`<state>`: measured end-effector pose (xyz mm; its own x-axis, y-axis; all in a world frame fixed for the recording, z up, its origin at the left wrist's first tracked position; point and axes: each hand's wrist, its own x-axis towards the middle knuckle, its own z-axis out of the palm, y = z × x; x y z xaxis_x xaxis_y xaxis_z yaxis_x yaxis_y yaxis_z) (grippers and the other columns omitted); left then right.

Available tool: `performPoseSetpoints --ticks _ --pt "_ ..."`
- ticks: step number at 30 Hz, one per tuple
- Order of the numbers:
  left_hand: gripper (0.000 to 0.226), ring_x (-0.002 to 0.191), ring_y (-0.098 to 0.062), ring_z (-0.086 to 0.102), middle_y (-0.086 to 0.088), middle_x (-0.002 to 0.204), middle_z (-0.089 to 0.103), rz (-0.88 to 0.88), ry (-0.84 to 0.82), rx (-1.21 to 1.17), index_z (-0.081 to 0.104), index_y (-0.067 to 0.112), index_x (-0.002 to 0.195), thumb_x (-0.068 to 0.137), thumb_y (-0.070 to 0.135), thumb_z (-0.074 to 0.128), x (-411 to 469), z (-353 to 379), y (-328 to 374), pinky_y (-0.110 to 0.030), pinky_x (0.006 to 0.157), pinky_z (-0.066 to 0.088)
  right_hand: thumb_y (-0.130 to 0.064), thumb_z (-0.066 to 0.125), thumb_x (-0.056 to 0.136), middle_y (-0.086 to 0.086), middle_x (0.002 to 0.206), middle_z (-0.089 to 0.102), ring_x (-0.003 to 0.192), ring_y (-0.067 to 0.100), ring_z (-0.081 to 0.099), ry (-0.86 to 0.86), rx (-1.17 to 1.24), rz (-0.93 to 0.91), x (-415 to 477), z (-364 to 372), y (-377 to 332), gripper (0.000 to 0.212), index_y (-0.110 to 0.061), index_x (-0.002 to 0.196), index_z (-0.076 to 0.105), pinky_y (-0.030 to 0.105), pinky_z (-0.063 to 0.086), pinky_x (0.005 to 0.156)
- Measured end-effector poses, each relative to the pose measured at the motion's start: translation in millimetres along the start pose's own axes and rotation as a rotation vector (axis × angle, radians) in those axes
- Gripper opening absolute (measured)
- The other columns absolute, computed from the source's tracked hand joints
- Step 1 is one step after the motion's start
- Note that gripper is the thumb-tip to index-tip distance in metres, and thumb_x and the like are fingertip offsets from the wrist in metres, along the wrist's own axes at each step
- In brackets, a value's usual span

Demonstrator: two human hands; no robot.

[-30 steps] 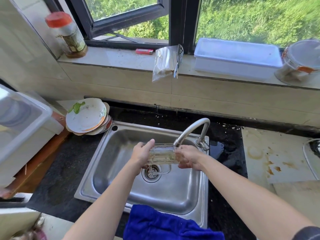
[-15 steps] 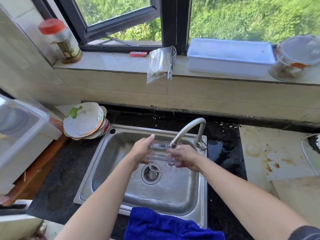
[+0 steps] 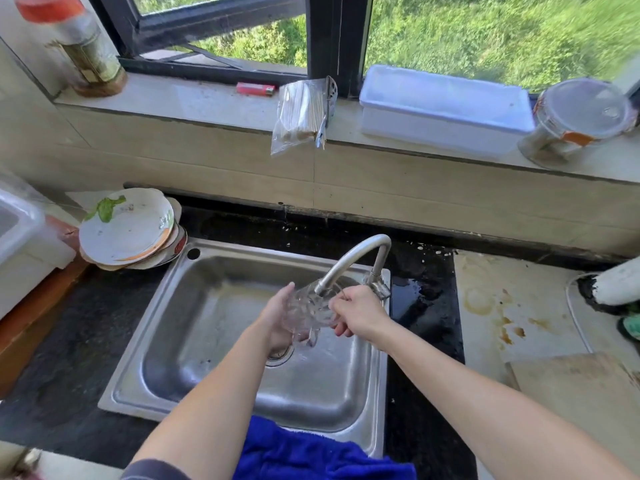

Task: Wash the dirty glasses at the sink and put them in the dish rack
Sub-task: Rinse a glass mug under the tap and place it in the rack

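Observation:
A clear glass mug (image 3: 308, 315) with a handle is held over the steel sink (image 3: 180, 306), mouth tilted up under the spout of the curved tap (image 3: 349, 259). My left hand (image 3: 277, 318) cups its underside and left wall. My right hand (image 3: 358, 313) grips its right rim, fingers reaching inside. Water runs over the glass and splashes near the drain (image 3: 278, 355), half hidden by my left wrist.
Dirty plates (image 3: 128, 230) are stacked left of the sink. A clear plastic bin (image 3: 24, 244) stands at far left. A blue cloth (image 3: 311, 452) hangs over the sink's front edge. The sill holds a jar (image 3: 79, 46), lighter, bag and white box (image 3: 443, 109).
The mug has turned from lying sideways to mouth-up under the spout. My right hand has moved from its end to its rim. The view has tilted slightly.

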<state>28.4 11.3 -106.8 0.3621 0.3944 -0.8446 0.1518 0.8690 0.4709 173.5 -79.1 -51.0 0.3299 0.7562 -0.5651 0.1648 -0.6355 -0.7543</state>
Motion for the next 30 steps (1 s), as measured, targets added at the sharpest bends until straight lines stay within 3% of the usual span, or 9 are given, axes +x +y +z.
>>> performPoseSetpoints --ticks 4,7,9,13,16,18,22,27,30 --pt "0.044 0.051 -0.027 0.068 -0.014 0.065 0.070 0.030 0.027 -0.014 0.058 0.006 0.096 0.099 0.043 0.036 9.0 4.7 3.4 -0.028 0.055 0.047 -0.028 0.054 0.095 0.007 0.079 0.067 0.069 0.014 0.061 0.045 -0.244 -0.209 -7.6 -6.1 0.6 0.020 -0.017 0.084 0.066 0.035 0.049 0.064" --pt "0.057 0.073 -0.030 0.068 -0.013 0.084 0.071 0.124 0.080 -0.051 0.061 0.006 0.117 0.086 0.052 0.050 18.7 1.9 14.4 -0.038 0.073 0.050 -0.021 0.055 0.090 -0.003 0.092 0.066 0.088 0.012 0.060 0.356 -0.601 -0.728 -19.9 -16.3 15.8 0.017 -0.015 0.095 0.069 0.031 0.054 0.071" --pt "0.075 0.076 -0.030 0.063 -0.017 0.096 0.067 0.154 0.063 0.021 0.064 0.006 0.116 0.064 0.061 0.066 42.9 -2.8 15.3 -0.040 0.077 0.046 -0.017 0.054 0.085 0.001 0.103 0.067 0.102 0.017 0.060 0.231 -0.778 -0.873 -20.4 -11.3 19.0 0.027 -0.010 0.108 0.068 0.035 0.058 0.073" --pt "0.070 0.075 -0.030 0.063 -0.016 0.099 0.068 0.164 0.080 0.120 0.069 0.006 0.102 0.056 0.060 0.070 37.2 4.7 30.5 -0.038 0.070 0.048 -0.021 0.048 0.093 0.010 0.128 0.057 0.122 0.026 0.047 -0.030 -1.030 -0.649 -2.1 9.0 -4.3 0.045 -0.011 0.136 0.049 0.042 0.048 0.093" --pt "0.061 0.092 -0.036 0.068 -0.017 0.102 0.071 0.201 0.215 0.094 0.070 0.006 0.100 0.066 0.057 0.067 22.2 -5.2 40.8 -0.048 0.084 0.053 -0.019 0.043 0.097 0.011 0.129 0.058 0.114 0.026 0.054 -0.076 -0.956 -0.672 -4.6 3.7 -4.3 0.050 -0.018 0.146 0.039 0.039 0.047 0.086" --pt "0.048 0.088 -0.036 0.070 -0.018 0.099 0.072 0.222 0.264 0.071 0.070 0.006 0.099 0.073 0.047 0.068 17.8 -9.9 40.7 -0.051 0.087 0.053 -0.016 0.046 0.095 0.010 0.126 0.059 0.112 0.025 0.055 -0.079 -0.927 -0.729 -9.5 3.3 -0.6 0.052 -0.019 0.147 0.038 0.038 0.048 0.081" --pt "0.046 0.073 -0.032 0.066 -0.017 0.096 0.071 0.152 0.218 0.084 0.069 0.006 0.102 0.073 0.042 0.069 20.7 4.3 31.6 -0.041 0.065 0.055 -0.017 0.049 0.094 0.009 0.133 0.054 0.125 0.026 0.046 0.005 -0.990 -0.624 0.6 16.8 -5.5 0.046 -0.013 0.139 0.044 0.040 0.045 0.094" --pt "0.054 0.081 -0.032 0.067 -0.011 0.095 0.071 0.074 0.223 0.174 0.069 0.011 0.101 0.061 0.048 0.072 28.3 -17.1 31.4 -0.045 0.081 0.054 -0.005 0.059 0.082 0.003 0.125 0.066 0.117 0.020 0.060 -0.073 -0.871 -0.864 -7.9 3.0 22.8 0.048 -0.016 0.128 0.061 0.033 0.056 0.088" --pt "0.035 0.065 -0.027 0.064 -0.009 0.093 0.067 0.044 0.144 0.179 0.068 0.014 0.096 0.074 0.042 0.068 21.8 -2.0 27.2 -0.036 0.058 0.053 -0.016 0.049 0.090 0.006 0.128 0.059 0.122 0.023 0.048 0.010 -0.967 -0.692 -1.5 18.8 11.4 0.044 -0.011 0.134 0.052 0.040 0.051 0.090"
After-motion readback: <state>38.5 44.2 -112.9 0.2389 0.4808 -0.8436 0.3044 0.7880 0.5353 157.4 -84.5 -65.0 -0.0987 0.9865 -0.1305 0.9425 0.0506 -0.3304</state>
